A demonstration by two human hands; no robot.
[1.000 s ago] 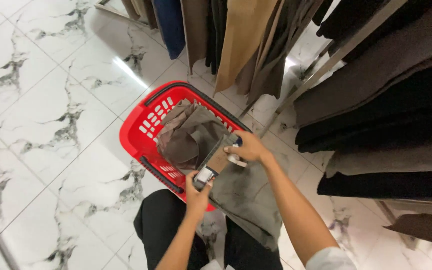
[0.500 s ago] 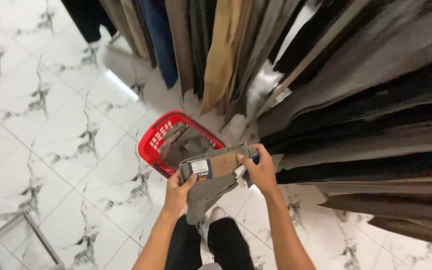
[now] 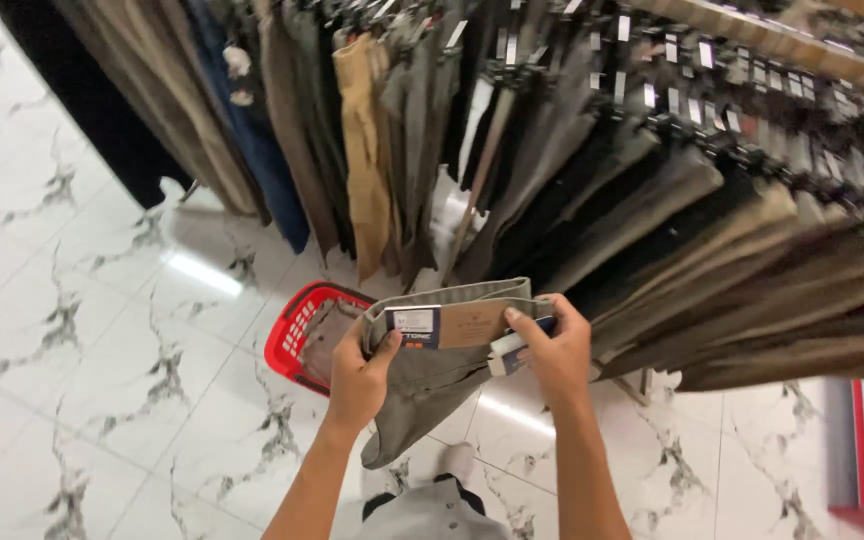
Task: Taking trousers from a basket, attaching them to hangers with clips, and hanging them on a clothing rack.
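You hold a pair of grey-green trousers [image 3: 432, 375] in front of you, above the white marble floor [image 3: 82, 330]. Your left hand [image 3: 357, 380] closes on the waistband at its left end, thumb over the front, so the paper tags [image 3: 452, 325] face up to you. Your right hand [image 3: 552, 350] grips the right end, fingers curled around the band and around a hanging label [image 3: 512, 355]. Held by the waist, the legs drop freely toward the floor. Just behind, on the left, a red basket [image 3: 287, 345] stands on the floor with another folded garment inside. On the far side, a rack of hanging trousers [image 3: 592, 170] fills the view.
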